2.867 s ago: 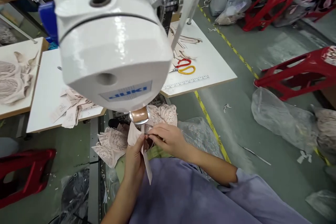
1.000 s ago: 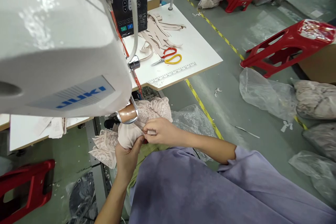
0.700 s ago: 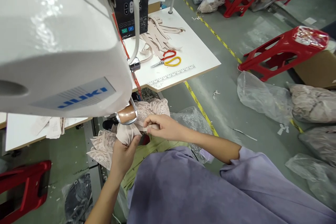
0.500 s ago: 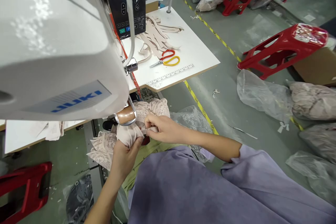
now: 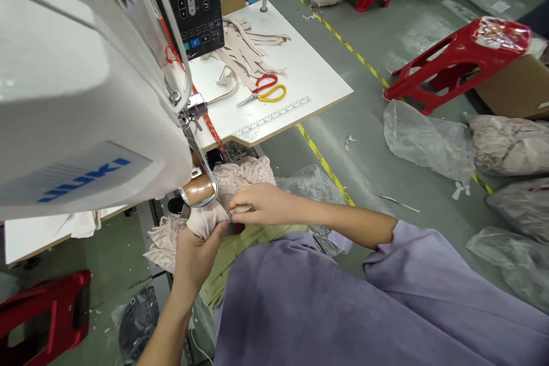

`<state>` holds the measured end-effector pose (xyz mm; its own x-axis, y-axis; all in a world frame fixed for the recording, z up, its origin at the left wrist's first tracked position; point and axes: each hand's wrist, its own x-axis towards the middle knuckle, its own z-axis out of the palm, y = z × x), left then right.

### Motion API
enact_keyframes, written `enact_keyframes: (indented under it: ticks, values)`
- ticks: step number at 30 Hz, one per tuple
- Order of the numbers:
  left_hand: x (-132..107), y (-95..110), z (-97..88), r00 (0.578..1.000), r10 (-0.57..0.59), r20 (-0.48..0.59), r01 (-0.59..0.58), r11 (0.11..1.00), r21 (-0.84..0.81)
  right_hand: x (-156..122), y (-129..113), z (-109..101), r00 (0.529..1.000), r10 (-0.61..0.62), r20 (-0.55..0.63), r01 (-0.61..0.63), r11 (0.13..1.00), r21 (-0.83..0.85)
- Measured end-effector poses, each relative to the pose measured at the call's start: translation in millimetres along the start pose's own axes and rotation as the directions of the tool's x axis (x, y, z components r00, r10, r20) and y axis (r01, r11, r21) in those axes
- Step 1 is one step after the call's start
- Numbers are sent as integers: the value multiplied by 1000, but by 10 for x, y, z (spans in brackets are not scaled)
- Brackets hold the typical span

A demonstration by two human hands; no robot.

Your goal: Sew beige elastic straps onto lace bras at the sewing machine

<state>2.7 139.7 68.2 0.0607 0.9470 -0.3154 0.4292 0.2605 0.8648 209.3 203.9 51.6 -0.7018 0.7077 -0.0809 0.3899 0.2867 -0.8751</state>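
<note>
My left hand (image 5: 196,253) is closed on a smooth pale beige fabric piece (image 5: 205,219), thumb on top, just below the metal guard (image 5: 214,187) of the white sewing machine (image 5: 86,97). Beside it, the fingers of my right hand (image 5: 259,204) pinch the fabric's edge, close to my left thumb. Beige lace fabric (image 5: 246,174) is bunched behind my right hand, and more lace fabric (image 5: 163,243) hangs left of my left hand. The needle area is hidden behind the machine head.
On the white tabletop (image 5: 317,77) lie scissors (image 5: 268,91) with red and yellow handles and several beige fabric strips (image 5: 244,51). A control panel (image 5: 193,11) stands behind the machine. Red stools (image 5: 467,63) and plastic bags (image 5: 429,137) occupy the floor at right.
My right hand has moved left, nearer my left hand, and its fingers have closed in on the fabric edge. The view has shifted slightly, so the machine appears further left.
</note>
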Motion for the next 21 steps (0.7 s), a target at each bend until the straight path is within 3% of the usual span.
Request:
enact_keyframes:
  ticks: [3,8,11,16,21]
  values:
    - [18,3,-26,999,-16,32,16,1000,-4,16,28,0,999,29,35,-34,989,147]
    - [54,-19,-25,995,-81,53,86,992,-89,-5,33,61,961,241,138,-278,859,431]
    - [54,-24,-4,992,-125,25,128,978,-166,-20,9,71,956,260,132,-291,809,512]
    - [41,-72,93,988,-137,-71,112,954,-277,-32,-69,76,966,254,52,-246,838,488]
    - [44,-76,212,964,-199,-175,83,854,-514,19,-147,87,979,105,-176,-67,976,208]
